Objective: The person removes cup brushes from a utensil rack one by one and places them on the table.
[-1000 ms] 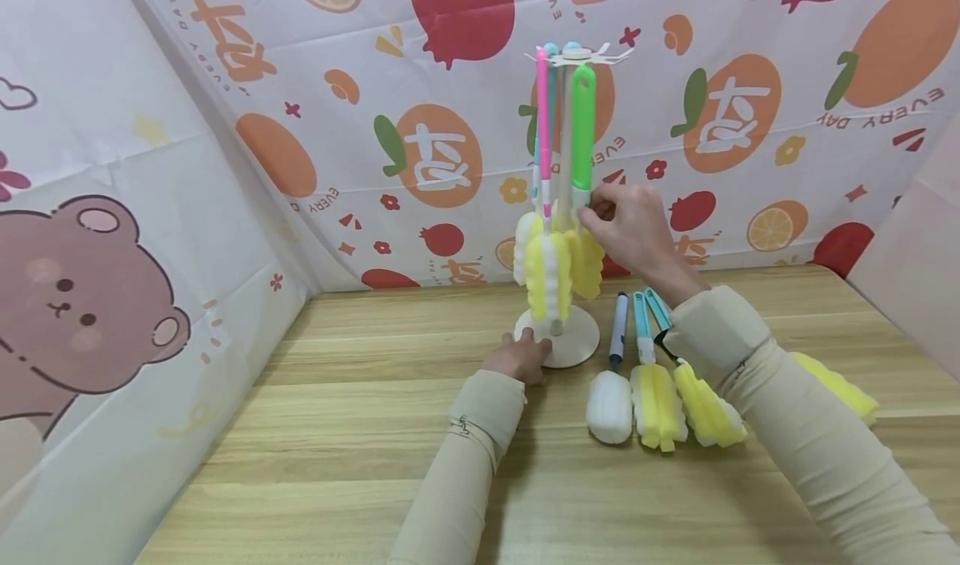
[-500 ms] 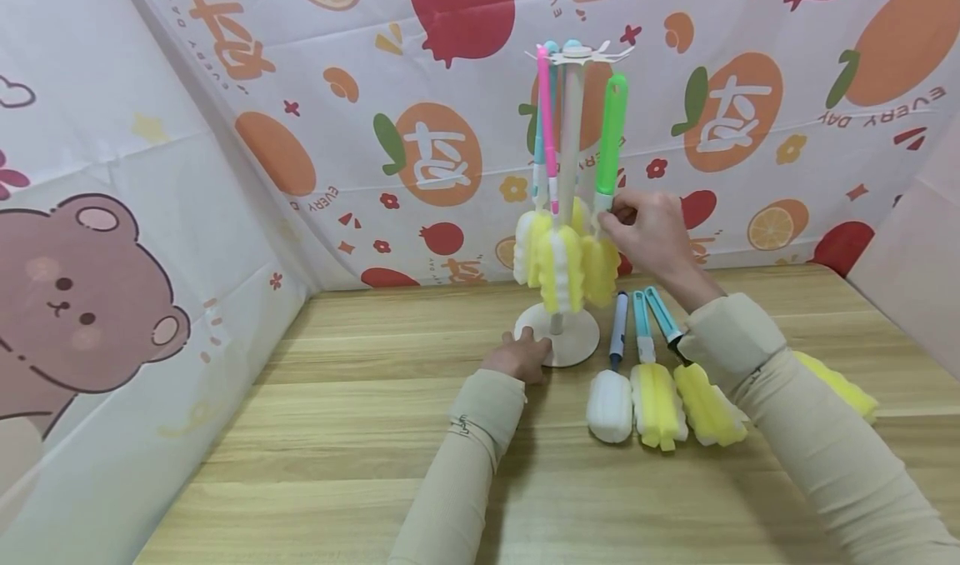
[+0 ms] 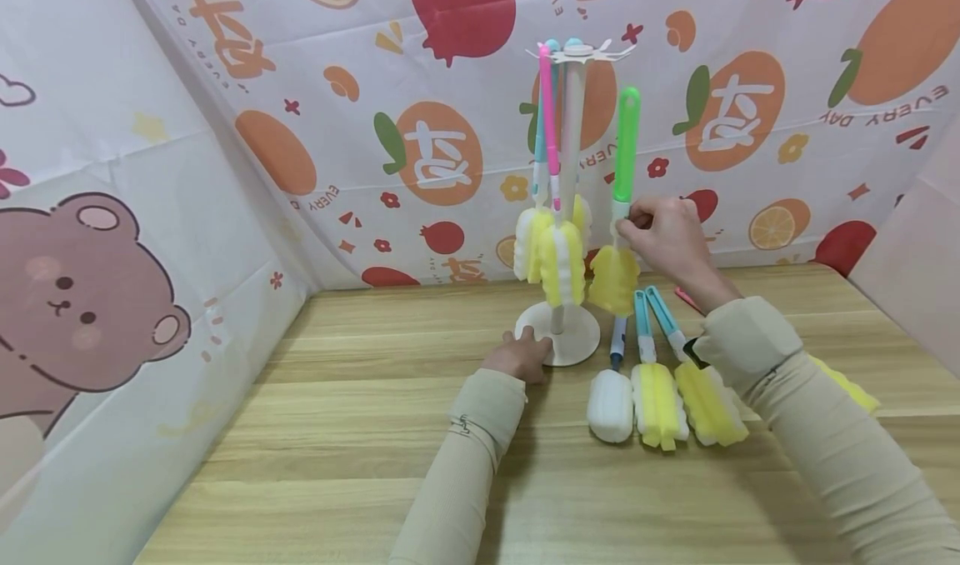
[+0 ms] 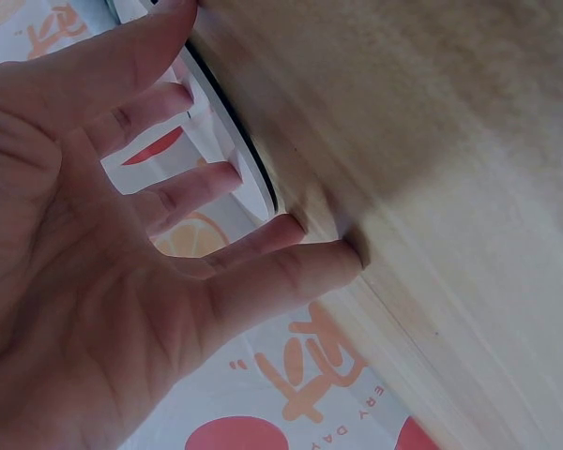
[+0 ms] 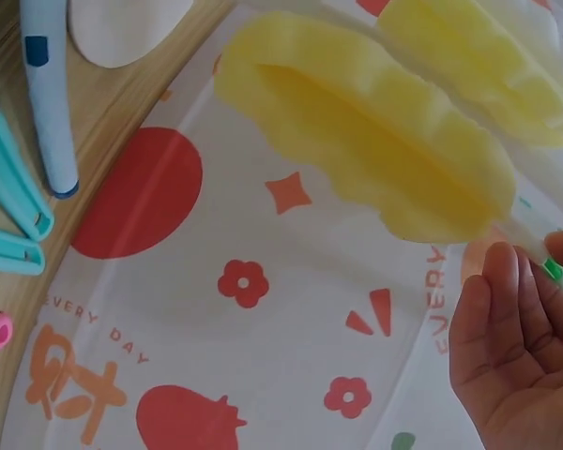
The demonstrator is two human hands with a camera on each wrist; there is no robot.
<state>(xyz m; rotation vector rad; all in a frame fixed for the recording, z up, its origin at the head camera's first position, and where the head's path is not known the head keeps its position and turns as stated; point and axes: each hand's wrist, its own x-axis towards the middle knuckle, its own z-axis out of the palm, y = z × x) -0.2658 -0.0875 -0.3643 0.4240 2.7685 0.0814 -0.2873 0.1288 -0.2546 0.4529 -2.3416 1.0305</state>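
Soft light covers the pale wood-grain bench (image 3: 337, 448) before me, shadows faint; the left wrist view looks dimmer.

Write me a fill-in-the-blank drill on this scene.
The handle of the brush pinched by the right grip is ____.
Besides teal-handled brushes, the rack holds one whose handle is ____.
The left grip is at the rack's round base, coloured ____.
On the table in the head view, the white sponge lies to the ____ of the yellow ones.

Missing: green; pink; white; left.
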